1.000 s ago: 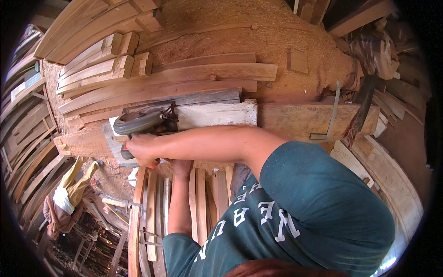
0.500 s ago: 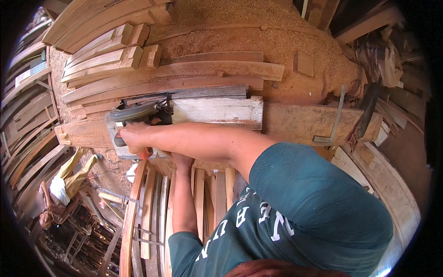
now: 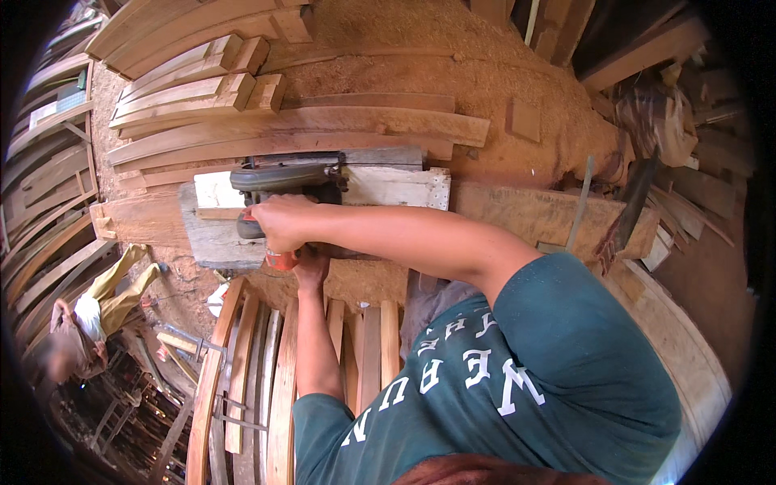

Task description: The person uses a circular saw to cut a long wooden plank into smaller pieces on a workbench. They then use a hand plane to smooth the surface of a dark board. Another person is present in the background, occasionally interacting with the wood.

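A circular saw with a rounded dark grey guard [image 3: 284, 177] and an orange motor housing [image 3: 281, 260] rests on a white-faced board [image 3: 394, 187]. The board lies along a long plank, its white face showing on both sides of the saw. My right hand [image 3: 283, 222] reaches over from the right, its fingers closed around the saw's handle by a black knob. Nearer to me, my left hand [image 3: 311, 267] is against the orange motor end. Its fingers are largely hidden, so I cannot make out its grip. The blade is out of sight.
Cut timber [image 3: 299, 129] is stacked beyond the board, with sawdust around it. Several upright-running boards [image 3: 283, 396] lean or lie in front of me. A metal square [image 3: 580, 206] rests on the plank at right. Another person [image 3: 97, 315] is at the left.
The saw and both my hands have moved rightward along the white-faced board. More white face now shows left of the saw. My body has shifted right too.
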Tool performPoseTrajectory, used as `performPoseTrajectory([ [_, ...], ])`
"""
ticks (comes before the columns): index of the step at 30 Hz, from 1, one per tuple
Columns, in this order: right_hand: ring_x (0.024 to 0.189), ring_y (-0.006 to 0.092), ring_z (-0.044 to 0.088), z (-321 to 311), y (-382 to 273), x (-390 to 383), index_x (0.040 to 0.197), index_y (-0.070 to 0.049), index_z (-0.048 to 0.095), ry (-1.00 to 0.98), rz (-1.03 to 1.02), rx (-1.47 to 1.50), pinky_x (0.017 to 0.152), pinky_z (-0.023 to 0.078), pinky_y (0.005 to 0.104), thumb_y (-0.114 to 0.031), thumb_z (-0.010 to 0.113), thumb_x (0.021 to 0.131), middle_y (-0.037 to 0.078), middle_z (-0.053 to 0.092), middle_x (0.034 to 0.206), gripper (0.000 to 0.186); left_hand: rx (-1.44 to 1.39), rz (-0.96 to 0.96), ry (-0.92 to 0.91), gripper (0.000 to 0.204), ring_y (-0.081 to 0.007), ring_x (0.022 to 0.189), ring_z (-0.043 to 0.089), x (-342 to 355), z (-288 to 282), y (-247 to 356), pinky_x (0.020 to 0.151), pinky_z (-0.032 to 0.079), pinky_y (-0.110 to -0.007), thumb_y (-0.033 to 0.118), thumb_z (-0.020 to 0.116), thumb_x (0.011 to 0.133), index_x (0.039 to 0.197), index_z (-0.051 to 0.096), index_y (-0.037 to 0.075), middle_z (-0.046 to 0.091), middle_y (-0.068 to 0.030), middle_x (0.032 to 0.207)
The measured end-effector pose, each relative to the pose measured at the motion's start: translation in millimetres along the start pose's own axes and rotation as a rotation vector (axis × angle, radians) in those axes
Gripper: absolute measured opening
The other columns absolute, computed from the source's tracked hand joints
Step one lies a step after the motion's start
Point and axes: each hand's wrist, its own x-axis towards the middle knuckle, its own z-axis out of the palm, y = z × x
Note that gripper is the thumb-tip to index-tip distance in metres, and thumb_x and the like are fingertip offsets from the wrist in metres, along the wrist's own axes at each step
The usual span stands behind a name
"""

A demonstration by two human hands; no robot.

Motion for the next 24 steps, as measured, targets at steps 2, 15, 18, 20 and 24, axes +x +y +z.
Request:
performPoseTrajectory([
  [2,0.106,0.0424,0.072,-10.8,-0.3,-15.9,0.135,-0.004,0.063,-0.001,0.018,-0.002,0.085,0.059,0.0504,-0.006,0.073,0.076,0.026,0.074,0.111,0.061,-0.008,-0.003,0.003,0.043,-0.0399,0.128,0.061,3.1,-6.3,15.9,0.108,0.045,-0.047,0.029,0.07,0.097,0.132,0.065,0.005,0.07,-0.0169,0.131],
  [15,0.106,0.0464,0.07,-21.8,22.9,-73.3,0.112,0.002,0.067,-0.01,0.064,-0.03,0.087,0.057,0.054,-0.013,0.077,0.075,0.029,0.073,0.107,0.041,0.386,-0.079,0.01,0.095,-0.0404,0.162,0.009,-11.2,1.8,-20.4,0.118,0.006,-0.078,0.041,0.071,0.086,0.165,0.026,0.012,0.025,-0.0116,0.173],
  [18,0.105,0.0476,0.069,-28.2,33.2,-92.9,0.111,0.001,0.066,-0.027,0.101,-0.032,0.086,0.056,0.0548,-0.014,0.078,0.074,0.029,0.072,0.106,0.041,0.321,-0.197,-0.016,0.104,-0.0389,0.163,0.006,4.3,-7.4,8.8,0.119,0.004,-0.077,0.046,0.071,0.087,0.168,0.018,0.012,0.015,-0.0112,0.176],
  [20,0.105,0.0483,0.069,-28.2,42.4,-106.2,0.11,0.001,0.066,-0.028,0.132,-0.028,0.086,0.056,0.0551,-0.014,0.078,0.074,0.029,0.072,0.105,0.041,0.256,-0.242,-0.019,0.107,-0.0382,0.163,0.005,8.6,-12.2,24.4,0.12,0.004,-0.076,0.05,0.073,0.086,0.168,0.017,0.011,0.014,-0.0121,0.177],
  [24,0.104,0.0486,0.069,-37.6,55.0,-137.5,0.113,-0.002,0.066,-0.052,0.155,-0.024,0.084,0.055,0.0552,-0.015,0.078,0.075,0.028,0.073,0.105,0.042,0.325,-0.227,-0.015,0.109,-0.0376,0.163,0.005,9.2,-14.1,25.9,0.12,0.004,-0.075,0.057,0.072,0.087,0.169,0.016,0.012,0.013,-0.0119,0.177],
])
